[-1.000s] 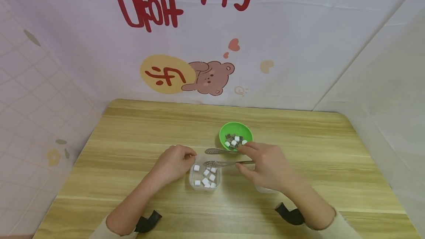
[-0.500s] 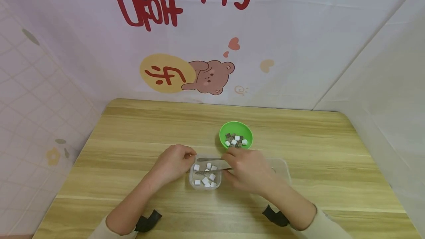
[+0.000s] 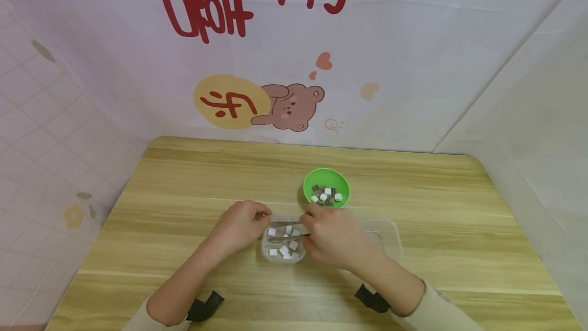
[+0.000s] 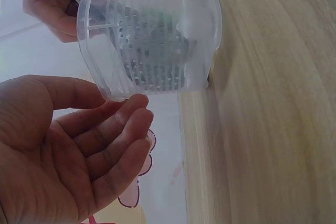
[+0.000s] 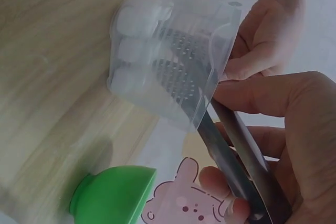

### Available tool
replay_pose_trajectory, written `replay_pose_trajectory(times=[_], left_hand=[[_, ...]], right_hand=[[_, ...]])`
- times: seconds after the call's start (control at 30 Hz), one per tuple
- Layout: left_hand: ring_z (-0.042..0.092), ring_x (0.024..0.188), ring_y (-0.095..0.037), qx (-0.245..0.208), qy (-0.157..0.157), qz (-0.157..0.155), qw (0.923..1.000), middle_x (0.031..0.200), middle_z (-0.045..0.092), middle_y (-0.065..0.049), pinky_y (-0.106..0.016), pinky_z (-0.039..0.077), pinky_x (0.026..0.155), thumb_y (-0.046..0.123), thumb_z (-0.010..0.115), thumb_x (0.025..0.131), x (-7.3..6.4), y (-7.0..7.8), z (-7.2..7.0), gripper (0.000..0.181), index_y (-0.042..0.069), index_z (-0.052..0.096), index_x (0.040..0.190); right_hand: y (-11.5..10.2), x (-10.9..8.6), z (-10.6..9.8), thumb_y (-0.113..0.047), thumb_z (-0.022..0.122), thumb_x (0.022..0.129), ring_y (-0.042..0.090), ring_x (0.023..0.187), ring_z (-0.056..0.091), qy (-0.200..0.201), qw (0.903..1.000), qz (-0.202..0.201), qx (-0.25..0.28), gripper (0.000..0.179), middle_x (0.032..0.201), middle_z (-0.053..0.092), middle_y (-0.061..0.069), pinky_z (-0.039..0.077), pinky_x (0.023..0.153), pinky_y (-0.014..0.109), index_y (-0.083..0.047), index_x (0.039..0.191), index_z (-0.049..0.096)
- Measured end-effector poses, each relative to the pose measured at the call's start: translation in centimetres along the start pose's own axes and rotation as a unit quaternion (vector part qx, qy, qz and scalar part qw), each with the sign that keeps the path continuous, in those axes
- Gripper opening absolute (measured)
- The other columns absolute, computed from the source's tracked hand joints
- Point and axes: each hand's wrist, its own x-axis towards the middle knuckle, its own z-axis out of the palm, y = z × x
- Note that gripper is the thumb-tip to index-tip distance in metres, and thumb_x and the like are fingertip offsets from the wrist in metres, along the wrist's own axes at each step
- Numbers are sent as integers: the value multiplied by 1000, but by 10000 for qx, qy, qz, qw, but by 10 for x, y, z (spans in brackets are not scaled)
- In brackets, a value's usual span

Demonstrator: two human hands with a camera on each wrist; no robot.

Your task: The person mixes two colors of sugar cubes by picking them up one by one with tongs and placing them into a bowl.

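In the head view my left hand pinches the rim of a clear plastic container between thumb and fingertips at its far left corner. White cubes lie inside it. My right hand grips metal food tongs from the right, thumb on one arm and fingers on the other. Both perforated tong heads reach down inside the container, spread apart, among the cubes; the right wrist view shows them through its wall. Behind the right hand stands a green bowl holding brown chunks and a few white cubes.
A clear lid-like plastic piece lies on the wooden table to the right, partly under my right forearm. A printed white cloth wall rises behind the table's far edge.
My right hand has moved left and the tongs have gone from over the container's far right part down into it. The left hand has stayed at the container's rim.
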Motion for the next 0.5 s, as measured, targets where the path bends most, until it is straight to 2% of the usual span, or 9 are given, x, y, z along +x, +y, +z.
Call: replay_pose_trajectory(times=[0.33, 0.5], left_hand=[[67, 95, -16, 43, 24, 29, 10000, 105, 77, -2, -44, 56, 85, 13, 69, 96, 0, -1, 0, 18, 9, 82, 108], [65, 90, -14, 58, 35, 42, 10000, 103, 77, -1, -42, 56, 82, 13, 69, 96, 0, -1, 0, 18, 9, 82, 107]], right_hand=[[-8, 6, 3, -17, 78, 74, 10, 53, 44, -42, 9997, -118, -232, 16, 73, 50, -3, 32, 42, 24, -13, 71, 63], [-8, 5, 4, -15, 78, 76, 11, 54, 46, -37, 9995, -181, -238, 15, 74, 51, -1, 33, 42, 25, -12, 74, 64]])
